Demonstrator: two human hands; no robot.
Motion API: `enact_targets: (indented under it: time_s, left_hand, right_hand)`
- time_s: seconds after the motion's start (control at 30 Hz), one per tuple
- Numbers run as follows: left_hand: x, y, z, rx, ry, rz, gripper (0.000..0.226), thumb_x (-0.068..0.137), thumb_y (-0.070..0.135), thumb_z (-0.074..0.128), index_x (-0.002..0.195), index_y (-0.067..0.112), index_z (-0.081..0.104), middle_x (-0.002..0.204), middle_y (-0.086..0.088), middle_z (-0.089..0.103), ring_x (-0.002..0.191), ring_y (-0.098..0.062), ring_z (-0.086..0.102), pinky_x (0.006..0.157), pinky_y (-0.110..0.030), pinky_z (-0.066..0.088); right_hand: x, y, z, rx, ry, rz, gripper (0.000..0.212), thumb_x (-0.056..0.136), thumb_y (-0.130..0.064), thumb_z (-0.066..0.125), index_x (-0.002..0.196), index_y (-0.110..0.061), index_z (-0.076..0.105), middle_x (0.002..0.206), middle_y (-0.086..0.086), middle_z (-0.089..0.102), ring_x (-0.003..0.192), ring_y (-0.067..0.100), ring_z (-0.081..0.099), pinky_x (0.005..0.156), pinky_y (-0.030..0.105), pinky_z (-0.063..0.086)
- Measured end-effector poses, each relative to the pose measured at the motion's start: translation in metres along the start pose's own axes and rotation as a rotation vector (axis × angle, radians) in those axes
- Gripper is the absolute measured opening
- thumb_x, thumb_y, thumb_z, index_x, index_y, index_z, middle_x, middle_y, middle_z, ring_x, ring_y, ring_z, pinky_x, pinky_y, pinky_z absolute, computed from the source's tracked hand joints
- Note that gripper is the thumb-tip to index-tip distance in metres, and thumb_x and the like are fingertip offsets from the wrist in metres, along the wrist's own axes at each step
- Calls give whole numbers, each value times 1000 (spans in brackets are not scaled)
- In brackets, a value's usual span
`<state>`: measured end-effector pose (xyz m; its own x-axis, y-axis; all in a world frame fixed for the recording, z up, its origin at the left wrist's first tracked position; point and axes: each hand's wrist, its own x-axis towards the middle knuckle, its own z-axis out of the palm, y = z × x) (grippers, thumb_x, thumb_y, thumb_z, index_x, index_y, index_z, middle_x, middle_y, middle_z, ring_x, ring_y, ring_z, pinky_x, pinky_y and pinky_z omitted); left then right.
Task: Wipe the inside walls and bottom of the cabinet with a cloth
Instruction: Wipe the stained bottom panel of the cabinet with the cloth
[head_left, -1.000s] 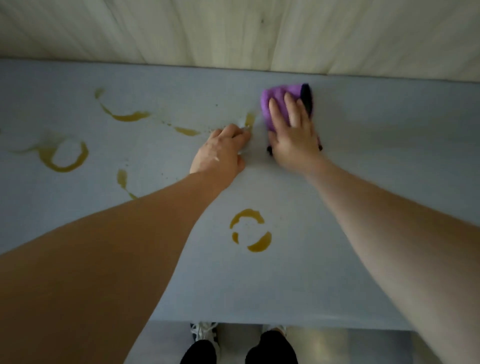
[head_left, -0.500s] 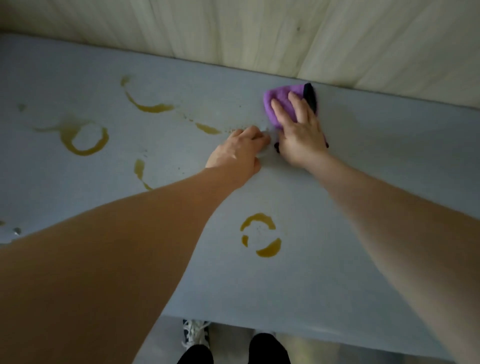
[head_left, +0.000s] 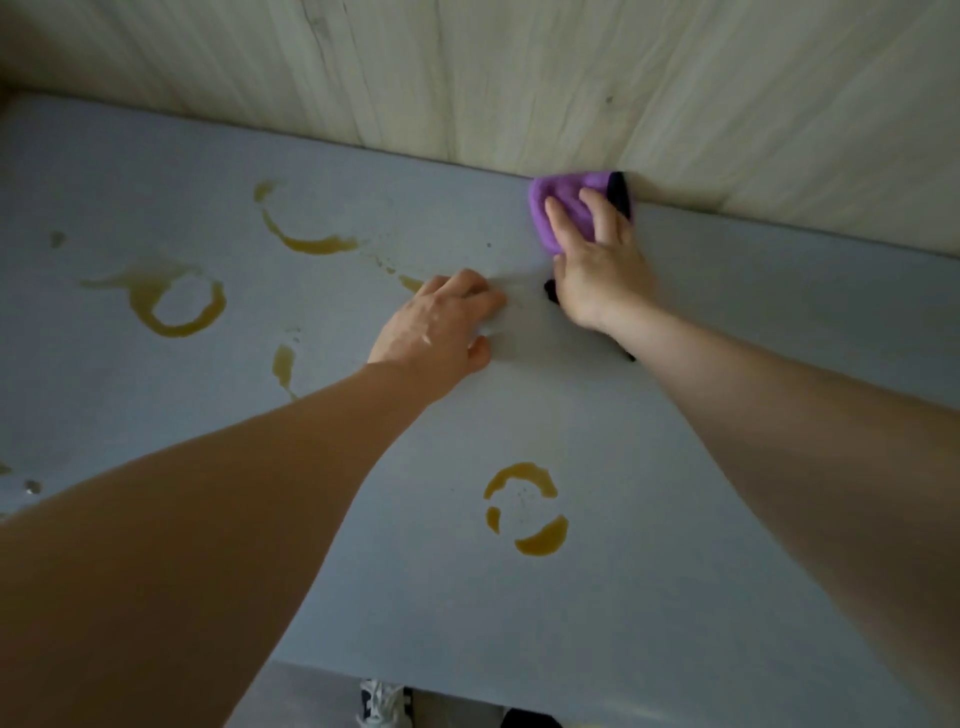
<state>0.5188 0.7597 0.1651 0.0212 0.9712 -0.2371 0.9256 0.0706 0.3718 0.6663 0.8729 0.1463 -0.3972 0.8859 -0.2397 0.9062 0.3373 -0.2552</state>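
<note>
Grey cabinet bottom (head_left: 675, 571) filling the view, pale wood-grain back wall (head_left: 467, 78) rising behind it. Nearest of all, below the front edge: a white sneaker (head_left: 382, 701) on the floor, dark trouser leg just beside it. Then both bare forearms reaching in from the near corners. Between them, a broken amber ring stain (head_left: 524, 509), unwiped. Off to the left, a larger ring stain (head_left: 179, 301) with a smeared tail, and a short drip mark (head_left: 283, 364) close to the left forearm. Further in, a curved amber streak (head_left: 306, 234) arcing toward the middle, small specks trailing off it.

Left hand (head_left: 441, 327) planted palm-down on the grey surface, fingers loosely bent, gripping nothing, a small stain patch just past the knuckles. Right hand (head_left: 597, 260) apart from it, further in, fingers spread and straight, pressed flat onto a purple cloth (head_left: 561, 202). Cloth bunched under the fingers, black trim showing at the far edge and again by the wrist, pushed right up against the seam where bottom met back wall.
</note>
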Motion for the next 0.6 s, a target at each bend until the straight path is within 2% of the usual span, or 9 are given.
enact_targets:
  time_s: [0.07, 0.2, 0.23, 0.37, 0.47, 0.53, 0.6]
  left_hand:
    - [2, -1, -3, 16, -28, 6, 49, 89, 22, 56, 137, 25, 46, 138, 0, 40, 124, -23, 37, 97, -32, 36]
    - [4, -3, -5, 24, -51, 22, 49, 90, 24, 54, 138, 25, 45, 136, 1, 40, 124, -22, 37, 96, -29, 34]
    - [5, -4, -5, 25, -51, 26, 49, 90, 24, 54, 137, 25, 46, 136, 1, 40, 123, -22, 37, 96, -29, 34]
    - [6, -6, -3, 7, -42, 34, 50, 87, 23, 56, 136, 28, 48, 131, 0, 43, 119, -22, 38, 95, -27, 32]
    - [5, -5, -4, 1, -52, 29, 52, 87, 23, 56, 138, 27, 46, 133, 0, 42, 120, -22, 38, 94, -27, 33]
    - [4, -4, -5, 22, -58, 15, 50, 89, 23, 55, 138, 26, 46, 134, 1, 41, 122, -22, 37, 93, -27, 34]
    - [5, -4, -5, 42, -60, 21, 49, 90, 24, 54, 138, 25, 45, 135, 0, 40, 122, -22, 37, 91, -26, 33]
  right_hand:
    - [-10, 9, -2, 24, 60, 80, 64, 93, -23, 47, 149, -35, 17, 157, -1, 2, 142, 26, 9, 113, 34, 20]
    - [-10, 3, -6, 34, 90, 267, 67, 90, -13, 46, 149, -31, 20, 155, 2, 5, 139, 31, 12, 114, 35, 19]
    - [-6, -7, -4, 29, 83, 236, 66, 90, -12, 45, 149, -30, 20, 156, 3, 5, 139, 32, 11, 115, 36, 18]
    - [17, -52, 10, 36, -15, -120, 66, 91, -13, 44, 149, -31, 19, 158, 2, 1, 143, 30, 4, 117, 37, 13]
    - [20, -37, 10, 53, -18, -211, 66, 92, -13, 46, 150, -29, 19, 158, 2, 2, 144, 27, 2, 118, 34, 10]
    - [10, -8, 9, 48, 31, -201, 64, 93, -13, 47, 150, -26, 20, 158, 5, 5, 145, 27, 5, 118, 31, 10]
    - [0, 14, 6, 47, 64, -73, 62, 95, -18, 45, 150, -25, 18, 158, 7, 3, 145, 28, 4, 117, 30, 9]
